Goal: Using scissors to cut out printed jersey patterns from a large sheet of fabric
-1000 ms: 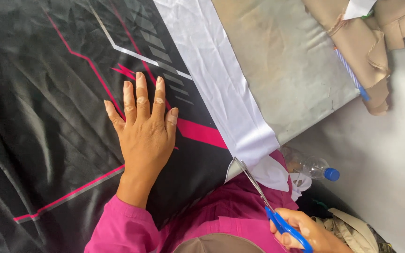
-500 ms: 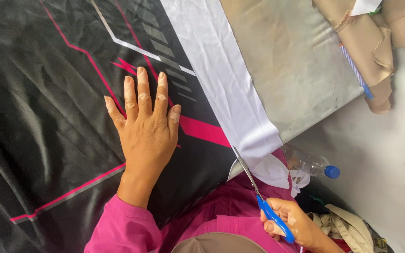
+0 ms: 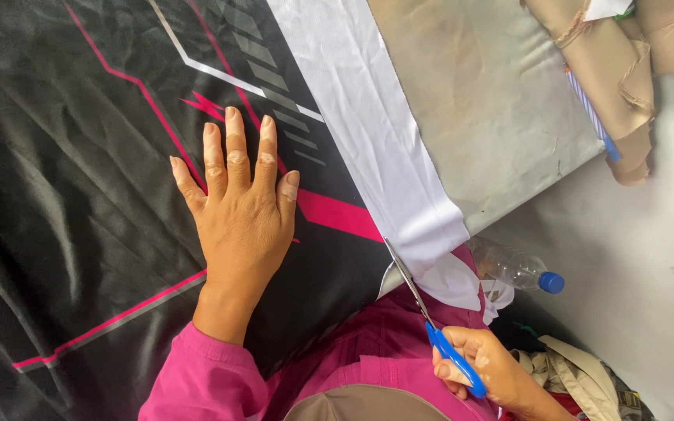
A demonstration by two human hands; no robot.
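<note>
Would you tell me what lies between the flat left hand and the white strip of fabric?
In the head view, only printed black fabric with a pink band lies between the left hand and the white strip.

The right hand has carried the scissors up toward the table edge. Their blade tips now meet the white fabric strip beside the black cloth.

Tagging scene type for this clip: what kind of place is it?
Likely a garment cutting or sewing workshop: printed black fabric spread over a table, scissors in the right hand at its white edge, tan cloth heaped nearby.
</note>
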